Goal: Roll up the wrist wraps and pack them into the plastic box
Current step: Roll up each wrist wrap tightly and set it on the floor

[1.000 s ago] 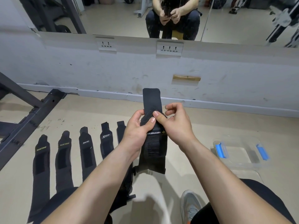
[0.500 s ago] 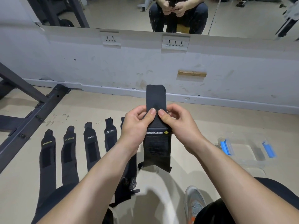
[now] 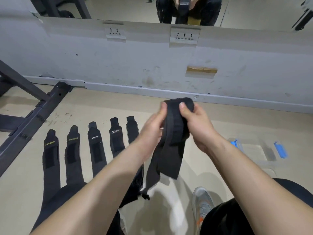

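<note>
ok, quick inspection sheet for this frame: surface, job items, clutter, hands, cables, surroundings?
Surface: beige floor, scuff marks at left.
Job's things: held wrist wrap, top folded over, tail hanging; five flat wrist wraps in a row on the floor, left; clear plastic box with blue latches, right, no wrap seen inside.
Clutter: nothing seen.
Hands: left hand and right hand both grip the held wrist wrap's top, thumbs on its near face.
Cables: nothing seen.
Surroundings: black rack frame, wall sockets, mirror, grey shoe.
</note>
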